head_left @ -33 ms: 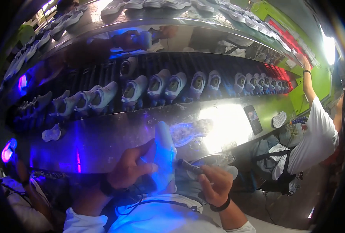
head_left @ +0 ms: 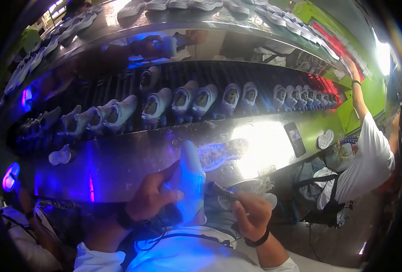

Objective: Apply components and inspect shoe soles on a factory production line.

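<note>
Left hand (head_left: pixel 153 195): grip clamped on shoe (head_left: pixel 191 174), left of sole (head_left: pixel 221 153) | Right hand (head_left: pixel 254 212): grip around dark tool (head_left: pixel 222 192), near side of sole | Step: apparently working shoe's edge | Next: likely needs steady shoe, careful tool strokes

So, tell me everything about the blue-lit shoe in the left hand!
The long shoe looks smooth, washed in blue light that hides its true colour and material. It is held before the person's shirt, one end pointing away. The left hand grips its left side, thumb across it. A dark tool in the right hand is by its right edge; whether they touch is unclear.
</note>
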Available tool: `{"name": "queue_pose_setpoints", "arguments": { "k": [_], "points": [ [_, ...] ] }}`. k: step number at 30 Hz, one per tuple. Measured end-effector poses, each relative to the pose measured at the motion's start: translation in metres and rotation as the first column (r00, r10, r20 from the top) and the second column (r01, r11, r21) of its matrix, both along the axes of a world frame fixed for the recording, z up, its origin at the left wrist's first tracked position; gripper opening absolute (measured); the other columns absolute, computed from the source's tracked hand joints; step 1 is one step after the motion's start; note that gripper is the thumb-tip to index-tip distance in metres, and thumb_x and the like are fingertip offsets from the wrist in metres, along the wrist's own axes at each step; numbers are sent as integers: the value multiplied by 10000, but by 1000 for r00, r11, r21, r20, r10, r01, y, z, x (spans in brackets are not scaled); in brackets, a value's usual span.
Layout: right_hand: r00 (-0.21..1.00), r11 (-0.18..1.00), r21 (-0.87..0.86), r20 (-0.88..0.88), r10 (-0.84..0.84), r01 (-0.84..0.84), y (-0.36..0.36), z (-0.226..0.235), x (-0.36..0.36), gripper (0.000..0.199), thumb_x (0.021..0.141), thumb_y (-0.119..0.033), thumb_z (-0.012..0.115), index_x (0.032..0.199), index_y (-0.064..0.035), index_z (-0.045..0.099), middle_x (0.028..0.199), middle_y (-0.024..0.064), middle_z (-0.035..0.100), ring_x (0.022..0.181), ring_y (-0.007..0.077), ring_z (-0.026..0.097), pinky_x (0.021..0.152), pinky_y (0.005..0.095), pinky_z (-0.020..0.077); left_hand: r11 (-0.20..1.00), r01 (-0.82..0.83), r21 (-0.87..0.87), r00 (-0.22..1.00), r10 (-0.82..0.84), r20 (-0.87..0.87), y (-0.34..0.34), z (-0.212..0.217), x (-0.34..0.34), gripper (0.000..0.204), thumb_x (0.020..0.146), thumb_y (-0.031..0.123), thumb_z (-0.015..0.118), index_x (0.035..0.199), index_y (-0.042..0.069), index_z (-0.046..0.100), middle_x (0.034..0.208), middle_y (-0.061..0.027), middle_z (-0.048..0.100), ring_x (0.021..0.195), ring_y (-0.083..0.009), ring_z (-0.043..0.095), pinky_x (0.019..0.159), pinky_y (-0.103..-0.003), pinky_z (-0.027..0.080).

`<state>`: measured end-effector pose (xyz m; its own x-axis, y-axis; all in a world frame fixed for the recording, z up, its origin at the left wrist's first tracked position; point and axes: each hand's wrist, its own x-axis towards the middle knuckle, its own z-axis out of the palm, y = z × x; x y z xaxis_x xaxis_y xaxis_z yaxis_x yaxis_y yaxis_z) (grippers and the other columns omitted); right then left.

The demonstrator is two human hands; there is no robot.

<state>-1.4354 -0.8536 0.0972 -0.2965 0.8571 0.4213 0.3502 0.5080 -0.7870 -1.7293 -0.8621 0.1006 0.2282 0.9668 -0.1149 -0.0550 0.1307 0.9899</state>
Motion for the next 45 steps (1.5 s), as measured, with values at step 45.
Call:
{"name": "queue_pose_setpoints", "arguments": {
  "k": [45],
  "points": [
    [985, 984, -147, 124, 116, -97, 38, 42, -24, 216, 910, -48, 762, 1097, 60, 748, 722, 129, 648, 541, 176, 576, 519, 289, 428, 932, -337, -134, 935, 348, 65, 24, -2, -24, 325, 1077, 327, 562, 1134, 39, 700, 815, 12, 675, 682, -61, 645, 609, -219, 468]
  ]
}}
